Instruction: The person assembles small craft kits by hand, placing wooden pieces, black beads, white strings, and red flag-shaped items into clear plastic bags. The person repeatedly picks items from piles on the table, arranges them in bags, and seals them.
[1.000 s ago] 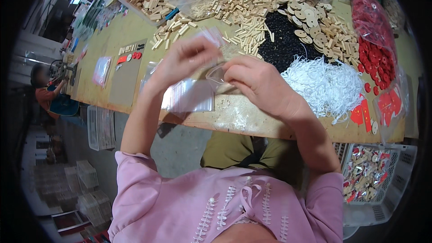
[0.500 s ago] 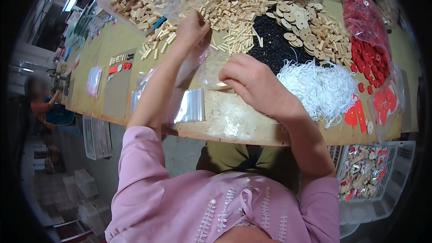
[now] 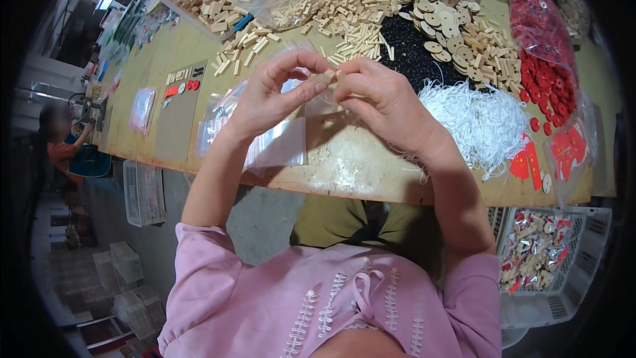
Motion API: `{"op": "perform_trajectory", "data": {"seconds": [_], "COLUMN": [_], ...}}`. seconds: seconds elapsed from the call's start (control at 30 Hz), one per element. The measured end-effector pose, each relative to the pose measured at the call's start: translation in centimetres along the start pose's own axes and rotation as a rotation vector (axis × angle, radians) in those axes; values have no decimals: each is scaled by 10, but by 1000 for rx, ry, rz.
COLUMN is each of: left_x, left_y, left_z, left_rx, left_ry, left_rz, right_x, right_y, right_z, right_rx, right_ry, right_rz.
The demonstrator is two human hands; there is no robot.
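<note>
Over the middle of the table my two hands meet fingertip to fingertip. My left hand (image 3: 281,89) is closed in a pinch on a small pale wooden block (image 3: 331,77), mostly hidden by fingers. My right hand (image 3: 381,96) is closed too, its fingers on a clear plastic bag (image 3: 320,105) that hangs below the fingertips and is hard to make out. Below my left wrist lies a stack of flat clear bags (image 3: 281,144). Beyond the hands spreads a heap of wooden blocks and short sticks (image 3: 358,10).
Right of my hands lie white strings (image 3: 474,126), small black pieces (image 3: 414,50), wooden discs (image 3: 437,20) and red discs (image 3: 546,89). A cardboard sheet with sample parts (image 3: 179,116) lies left. A crate of filled bags (image 3: 540,252) stands below right. Another person (image 3: 69,139) sits far left.
My left hand has come back from the wooden heap toward me and now meets my right hand. My right hand has risen slightly, its fingers now against the left fingertips.
</note>
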State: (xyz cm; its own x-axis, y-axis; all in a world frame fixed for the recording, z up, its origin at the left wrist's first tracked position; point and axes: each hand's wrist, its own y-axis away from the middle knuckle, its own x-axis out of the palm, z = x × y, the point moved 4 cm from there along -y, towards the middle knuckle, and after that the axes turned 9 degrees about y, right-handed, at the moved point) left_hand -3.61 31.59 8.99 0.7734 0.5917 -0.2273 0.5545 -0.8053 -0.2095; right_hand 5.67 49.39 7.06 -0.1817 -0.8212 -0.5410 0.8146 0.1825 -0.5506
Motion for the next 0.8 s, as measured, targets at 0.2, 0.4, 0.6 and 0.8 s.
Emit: {"op": "perform_trajectory", "data": {"seconds": [0.2,0.4,0.6,0.8], "left_x": [-35,-33,-38,-38], "left_y": [-10,-52,-76,-89], "left_z": [25,62,87,82], "left_rx": [-43,-90,-85,-277], "left_ry": [7,-646,-760,-794], "left_rz": [-183,9,127,300], "right_x": [7,21,16,14], "right_y": [3,8,7,6], "right_z": [11,16,11,7], "right_rx": [-22,-29,-88,-2], "right_ry": [-128,-258,-197,-158], "right_rz": [143,333,245,222]}}
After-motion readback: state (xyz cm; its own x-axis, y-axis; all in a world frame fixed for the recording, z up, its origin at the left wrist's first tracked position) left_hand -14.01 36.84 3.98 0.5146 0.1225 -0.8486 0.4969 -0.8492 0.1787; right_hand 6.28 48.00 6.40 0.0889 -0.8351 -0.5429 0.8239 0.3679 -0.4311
